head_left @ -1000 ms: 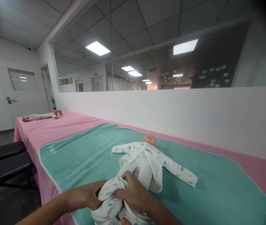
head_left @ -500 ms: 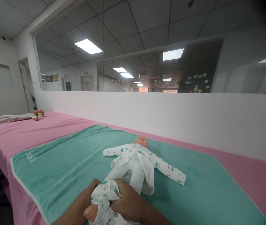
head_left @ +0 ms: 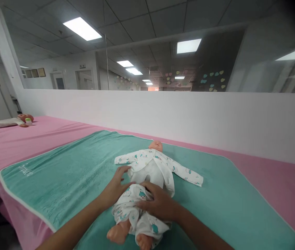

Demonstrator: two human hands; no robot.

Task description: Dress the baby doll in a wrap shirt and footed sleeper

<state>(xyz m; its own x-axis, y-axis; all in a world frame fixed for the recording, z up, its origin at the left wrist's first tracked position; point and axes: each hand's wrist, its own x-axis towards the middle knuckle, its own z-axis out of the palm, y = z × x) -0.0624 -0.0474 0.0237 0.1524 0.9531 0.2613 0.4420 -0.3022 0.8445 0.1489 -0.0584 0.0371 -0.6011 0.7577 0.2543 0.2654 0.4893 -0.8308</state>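
A baby doll (head_left: 155,146) lies on its back on a teal towel (head_left: 66,173), its feet (head_left: 118,232) towards me. It wears a white printed shirt (head_left: 186,173) whose front hangs apart over white cloth at the belly. Printed baby pants (head_left: 126,205) are bunched over its legs, with both feet sticking out of the leg openings. My right hand (head_left: 160,201) grips the pants near the waistband, thumb and fingers pinching the cloth. At the doll's other hip is my left hand (head_left: 114,189), fingers apart, its thumb near the waistband and its fingertips by the shirt hem.
Pink cloth (head_left: 56,128) covers the table under the towel. Another doll (head_left: 4,122) lies at the far left, with a small green-capped bottle (head_left: 28,121) beside its head. A white wall (head_left: 189,118) with a long window runs along the back edge.
Both hands have moved up from the doll's lower legs to its hips, and the pants now reach higher. Both feet show. My left hand has let go of the cloth. The view has shifted right.
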